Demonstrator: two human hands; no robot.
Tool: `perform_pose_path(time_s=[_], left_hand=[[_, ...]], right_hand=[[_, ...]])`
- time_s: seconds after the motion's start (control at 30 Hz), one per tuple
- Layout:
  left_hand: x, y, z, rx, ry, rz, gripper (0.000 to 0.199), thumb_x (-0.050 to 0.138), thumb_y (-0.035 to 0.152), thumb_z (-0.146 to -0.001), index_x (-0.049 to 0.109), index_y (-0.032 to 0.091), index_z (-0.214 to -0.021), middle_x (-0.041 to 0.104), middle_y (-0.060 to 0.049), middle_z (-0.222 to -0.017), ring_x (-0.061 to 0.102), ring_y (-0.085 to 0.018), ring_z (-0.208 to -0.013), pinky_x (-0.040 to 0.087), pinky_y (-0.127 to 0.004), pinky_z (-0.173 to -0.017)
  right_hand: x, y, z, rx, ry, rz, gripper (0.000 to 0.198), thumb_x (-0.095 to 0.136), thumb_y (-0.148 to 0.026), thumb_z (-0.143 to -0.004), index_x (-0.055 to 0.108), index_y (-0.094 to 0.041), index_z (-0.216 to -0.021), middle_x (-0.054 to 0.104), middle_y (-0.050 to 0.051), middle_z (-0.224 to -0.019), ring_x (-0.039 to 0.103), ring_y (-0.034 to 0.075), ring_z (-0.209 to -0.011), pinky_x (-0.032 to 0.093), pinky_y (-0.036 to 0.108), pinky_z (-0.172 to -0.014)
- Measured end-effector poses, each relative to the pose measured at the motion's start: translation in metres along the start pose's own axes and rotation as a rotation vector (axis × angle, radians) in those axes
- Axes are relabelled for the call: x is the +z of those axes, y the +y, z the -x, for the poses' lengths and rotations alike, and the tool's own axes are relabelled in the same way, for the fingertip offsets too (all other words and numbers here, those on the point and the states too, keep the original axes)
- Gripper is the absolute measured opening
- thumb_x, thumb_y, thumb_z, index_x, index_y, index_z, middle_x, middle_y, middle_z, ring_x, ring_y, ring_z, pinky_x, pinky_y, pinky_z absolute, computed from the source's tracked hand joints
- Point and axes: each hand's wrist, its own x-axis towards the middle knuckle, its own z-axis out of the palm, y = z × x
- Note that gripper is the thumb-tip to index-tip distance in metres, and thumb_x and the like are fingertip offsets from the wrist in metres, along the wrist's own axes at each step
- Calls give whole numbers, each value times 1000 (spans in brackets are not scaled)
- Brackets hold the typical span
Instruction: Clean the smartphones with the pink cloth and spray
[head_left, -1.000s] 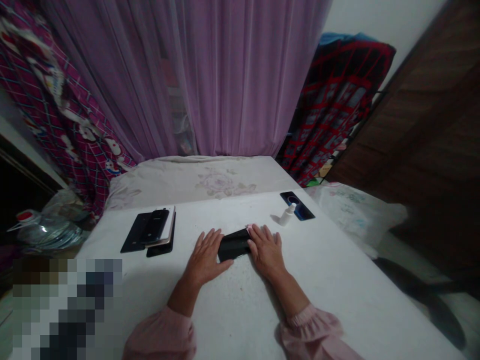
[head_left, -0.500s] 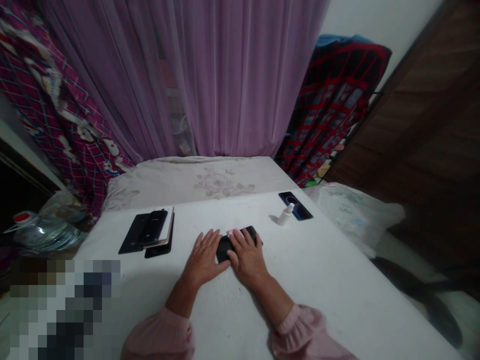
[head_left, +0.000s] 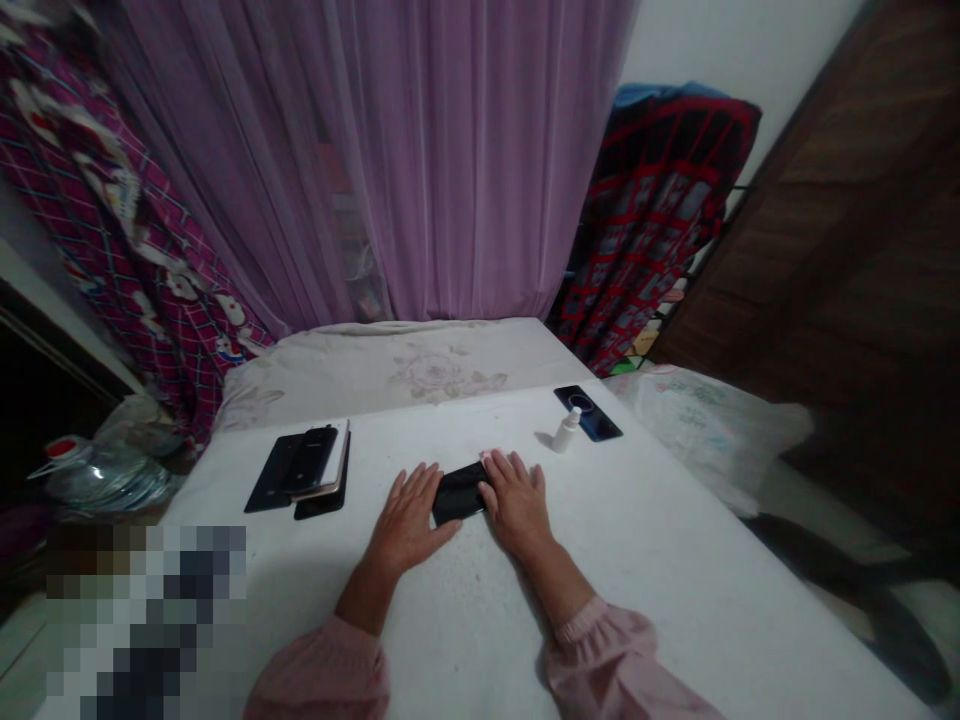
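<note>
A black smartphone (head_left: 459, 492) lies flat on the white-covered table between my hands. My left hand (head_left: 409, 520) grips its left end, thumb along the near edge and fingers stretched along the far side. My right hand (head_left: 517, 505) covers the phone's right end, pressing a small pink cloth (head_left: 487, 456) against it; most of the cloth is hidden under the fingers. Beyond that hand stands a small white spray bottle (head_left: 566, 432), upright. Behind the bottle lies another phone (head_left: 589, 412) with a dark blue face and a ring on it.
Several phones (head_left: 315, 458), black and white, are piled at the left of the table (head_left: 465, 650). Purple curtains (head_left: 465, 160) hang behind it. A large clear water bottle (head_left: 105, 470) with a red cap is beyond the left edge, and a plastic bag (head_left: 697, 425) beyond the right.
My right hand has slid right along the phone with the pink cloth, uncovering more of the black surface. My left hand keeps its place at the left end. The view has shifted slightly.
</note>
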Motion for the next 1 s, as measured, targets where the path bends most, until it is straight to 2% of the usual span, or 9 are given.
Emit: perform_pose_path(time_s=[0.13,0.37,0.6,0.7,1.0], left_hand=[[-1,2,0,-19,-20,-4,69,50,55,-87,37,16,-142,40,-12,-149,32,-27,-141,20,-49,-117],[-1,9,4,-51,-27,-7,69,47,56,-89,35,16,-144,38,-13,-151,30,-27,-141,18,-49,-117],[-7,24,16,-94,-72,-2,71,45,56,-89,35,12,-144,35,-15,-151,27,-28,-142,18,-51,-117],[-11,27,16,-104,-95,-8,70,45,54,-90,34,11,-144,34,-15,-152,25,-27,-143,17,-50,-117],[-8,26,15,-131,-73,-34,67,47,47,-89,33,12,-144,35,-14,-152,27,-25,-143,18,-47,-117]], right_hand=[[1,-6,8,-57,4,-33,48,34,-39,-98,42,-21,-142,40,9,-149,32,31,-138,21,60,-109],[-4,-10,46,-153,10,-17,49,37,-41,-97,42,-22,-142,40,10,-149,31,29,-140,21,57,-111],[-20,2,45,12,-32,-6,47,35,-38,-98,43,-22,-142,38,10,-151,31,32,-139,21,62,-108],[-21,1,42,11,-32,-19,48,35,-39,-99,43,-19,-142,37,12,-151,31,32,-139,21,62,-109],[-10,-24,56,-292,-21,-83,55,37,-48,-97,39,-19,-144,38,12,-150,30,29,-140,23,58,-111]])
